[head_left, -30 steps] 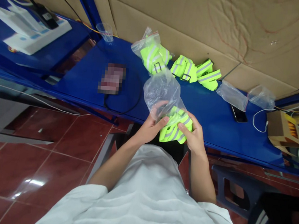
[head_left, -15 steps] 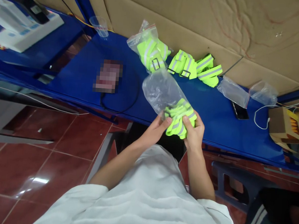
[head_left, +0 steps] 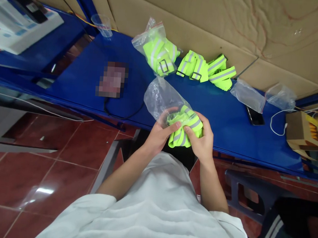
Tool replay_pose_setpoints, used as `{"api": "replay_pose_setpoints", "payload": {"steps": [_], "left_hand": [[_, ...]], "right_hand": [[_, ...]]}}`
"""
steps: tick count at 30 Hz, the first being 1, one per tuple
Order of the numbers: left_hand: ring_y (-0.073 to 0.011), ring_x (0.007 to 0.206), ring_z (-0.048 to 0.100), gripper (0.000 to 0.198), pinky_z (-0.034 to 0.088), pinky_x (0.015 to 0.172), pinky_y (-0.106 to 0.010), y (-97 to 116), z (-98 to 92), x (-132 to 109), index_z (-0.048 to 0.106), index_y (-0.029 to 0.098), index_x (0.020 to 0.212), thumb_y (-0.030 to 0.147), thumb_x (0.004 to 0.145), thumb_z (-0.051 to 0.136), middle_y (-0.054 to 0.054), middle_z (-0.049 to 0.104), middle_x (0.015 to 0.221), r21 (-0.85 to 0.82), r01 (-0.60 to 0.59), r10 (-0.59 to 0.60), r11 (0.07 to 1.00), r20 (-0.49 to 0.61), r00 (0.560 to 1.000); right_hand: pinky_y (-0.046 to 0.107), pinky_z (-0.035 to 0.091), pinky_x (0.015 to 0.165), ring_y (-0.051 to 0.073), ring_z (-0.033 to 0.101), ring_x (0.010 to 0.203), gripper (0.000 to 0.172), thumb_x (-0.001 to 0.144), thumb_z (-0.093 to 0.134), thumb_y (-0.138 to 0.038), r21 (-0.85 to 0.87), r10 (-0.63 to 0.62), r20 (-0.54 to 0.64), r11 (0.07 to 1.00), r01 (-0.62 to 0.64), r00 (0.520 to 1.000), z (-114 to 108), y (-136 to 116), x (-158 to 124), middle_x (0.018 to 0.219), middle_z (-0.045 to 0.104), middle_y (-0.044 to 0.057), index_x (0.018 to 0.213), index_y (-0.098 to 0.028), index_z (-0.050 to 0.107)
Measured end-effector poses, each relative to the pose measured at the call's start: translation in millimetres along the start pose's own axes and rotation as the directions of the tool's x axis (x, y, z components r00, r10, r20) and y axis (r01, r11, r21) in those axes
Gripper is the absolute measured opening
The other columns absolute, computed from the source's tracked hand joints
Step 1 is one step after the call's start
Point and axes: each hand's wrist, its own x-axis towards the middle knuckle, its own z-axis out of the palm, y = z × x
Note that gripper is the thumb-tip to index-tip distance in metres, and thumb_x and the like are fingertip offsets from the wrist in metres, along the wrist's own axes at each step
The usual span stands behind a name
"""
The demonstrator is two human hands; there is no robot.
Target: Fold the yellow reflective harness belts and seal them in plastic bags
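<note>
A folded bundle of neon-yellow reflective strap [head_left: 185, 126] is gripped between my two hands, just over the table's front edge. Its upper part lies within the mouth of a clear plastic bag [head_left: 160, 95], which stretches away to the upper left. My left hand [head_left: 157, 136] is closed on the bundle's left side and the bag; its thumb presses on the strap, and its fingers show blurred through the plastic. From the right, my right hand [head_left: 204, 138] wraps the same bundle, thumb on top; its other fingers are partly hidden behind the strap.
On the blue table [head_left: 80, 77], a bagged strap bundle [head_left: 160, 54] and two loose ones [head_left: 194, 65] [head_left: 222, 72] lie along the cardboard wall. Clear bags [head_left: 248, 94], a phone [head_left: 255, 116], a cardboard box [head_left: 301, 130], a plastic cup [head_left: 102, 26] and a blurred-out item [head_left: 112, 79] are also there.
Both hands have shifted slightly left with the bundle and bag. My left fingers now show further under the plastic, and more of the strap appears bunched between the thumbs.
</note>
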Motion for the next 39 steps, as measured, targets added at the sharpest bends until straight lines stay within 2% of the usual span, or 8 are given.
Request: {"api": "replay_pose_setpoints", "payload": {"steps": [4,8,15,21,27,32,36,39], "left_hand": [[-0.0161,0.106,0.074,0.062,0.058,0.097,-0.028,-10.9,4.2,-6.4,0.066,0.028,0.128,0.035,0.075,0.097,0.000,0.078,0.115,0.038,0.009,-0.006,0.999,-0.081,0.997],[-0.0185,0.102,0.076,0.061,0.060,0.093,-0.030,-7.6,2.4,-8.7,0.069,0.023,0.121,0.031,0.069,0.100,-0.001,0.079,0.111,-0.003,0.072,-0.072,0.997,-0.046,0.996],[-0.0228,0.100,0.078,0.065,0.062,0.093,-0.036,3.1,-2.7,-1.2,0.068,0.023,0.120,0.023,0.064,0.100,-0.002,0.080,0.108,-0.096,0.004,-0.013,0.995,-0.092,0.996],[-0.0195,0.101,0.077,0.066,0.061,0.095,-0.032,10.9,-14.2,4.0,0.068,0.027,0.121,0.019,0.064,0.100,0.001,0.079,0.110,-0.022,-0.050,0.049,0.999,-0.024,0.998],[-0.0203,0.101,0.075,0.070,0.059,0.092,-0.031,25.0,-36.7,9.4,0.072,0.025,0.121,0.020,0.058,0.103,-0.002,0.078,0.112,0.222,0.048,-0.078,0.974,0.131,0.988],[-0.0251,0.114,0.073,0.056,0.056,0.103,-0.039,27.0,-36.4,9.5,0.074,0.028,0.121,0.053,0.075,0.093,-0.003,0.076,0.119,0.159,-0.004,-0.016,0.987,0.127,0.992],[-0.0257,0.115,0.073,0.042,0.056,0.103,-0.037,29.6,-26.3,8.2,0.076,0.027,0.116,0.045,0.080,0.091,-0.003,0.077,0.119,0.157,-0.009,-0.011,0.988,0.132,0.991],[-0.0248,0.116,0.072,0.043,0.056,0.101,-0.034,28.9,-20.7,8.6,0.076,0.027,0.119,0.041,0.081,0.091,-0.003,0.077,0.119,0.164,-0.051,0.031,0.985,0.123,0.992]], "right_hand": [[0.039,0.055,0.103,0.023,0.067,0.117,0.073,0.080,0.090,-0.038,-0.026,-0.116,-0.140,0.993,0.113,0.983,6.5,7.6,-0.4,0.127,0.066,0.007,0.142,-0.026,0.052],[0.034,0.056,0.095,0.019,0.066,0.106,0.052,0.081,0.088,-0.033,0.074,-0.114,-0.114,0.990,0.122,0.987,8.7,3.6,-3.1,0.115,0.063,0.003,0.119,-0.025,0.053],[0.039,0.055,0.105,0.022,0.067,0.121,0.026,0.098,0.071,-0.034,0.098,-0.188,-0.074,0.976,0.195,0.979,18.7,-8.7,-11.0,0.128,0.070,0.008,0.122,-0.024,0.066],[0.036,0.059,0.098,0.021,0.072,0.113,0.028,0.096,0.076,-0.038,0.175,-0.047,-0.082,0.983,0.061,0.995,22.9,-5.9,-6.5,0.122,0.074,0.007,0.119,-0.024,0.070],[0.032,0.061,0.086,0.019,0.073,0.098,0.028,0.094,0.078,-0.038,0.137,-0.026,0.084,0.990,0.014,0.996,5.9,-12.0,1.3,0.116,0.077,0.003,0.120,-0.027,0.074],[0.036,0.061,0.101,0.023,0.067,0.127,0.067,0.090,0.083,-0.039,0.242,0.003,0.212,0.969,-0.055,0.977,1.3,-7.6,9.4,0.153,0.062,0.005,0.151,-0.034,0.056],[0.038,0.060,0.102,0.022,0.070,0.120,0.049,0.094,0.078,-0.038,0.248,-0.010,0.279,0.967,-0.062,0.960,2.4,-8.7,12.8,0.142,0.069,0.004,0.141,-0.032,0.065],[0.036,0.062,0.097,0.022,0.071,0.114,0.039,0.092,0.080,-0.038,0.265,-0.024,0.200,0.964,-0.031,0.980,6.2,-8.0,14.0,0.136,0.070,0.004,0.128,-0.029,0.070]]}}
